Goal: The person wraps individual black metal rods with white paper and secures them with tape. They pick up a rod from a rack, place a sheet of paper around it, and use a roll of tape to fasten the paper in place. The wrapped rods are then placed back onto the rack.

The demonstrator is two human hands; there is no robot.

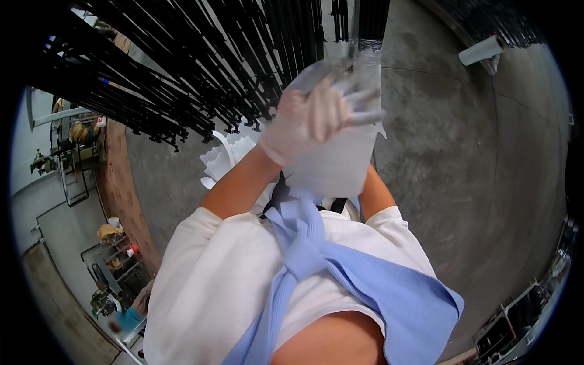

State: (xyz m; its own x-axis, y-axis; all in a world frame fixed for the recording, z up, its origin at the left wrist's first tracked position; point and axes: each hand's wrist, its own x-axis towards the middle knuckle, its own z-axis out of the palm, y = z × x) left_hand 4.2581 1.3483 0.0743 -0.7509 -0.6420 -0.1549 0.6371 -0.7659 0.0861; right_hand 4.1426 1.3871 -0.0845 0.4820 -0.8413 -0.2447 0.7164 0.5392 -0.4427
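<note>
My left hand (307, 115), in a pale glove with grey finger ends, is raised in front of me and smeared by motion. Its thumb points up and grey fingers reach to the right, spread apart. It overlaps a white sheet (337, 161), whose lower part hangs below the hand; whether it touches the sheet is unclear. My right forearm (375, 196) passes behind that sheet, which hides my right hand. Just beyond the left hand stand many thin black metal rods (243, 55) in rows, their ends toward me.
Crumpled white sheeting (228, 155) lies on the grey floor (432, 134) below the rods. Clear film (370, 47) wraps a black bundle at the top. A white roll (482, 50) is at far right. Workbenches with machines (76, 143) line the left wall; another person (129, 317) is at lower left.
</note>
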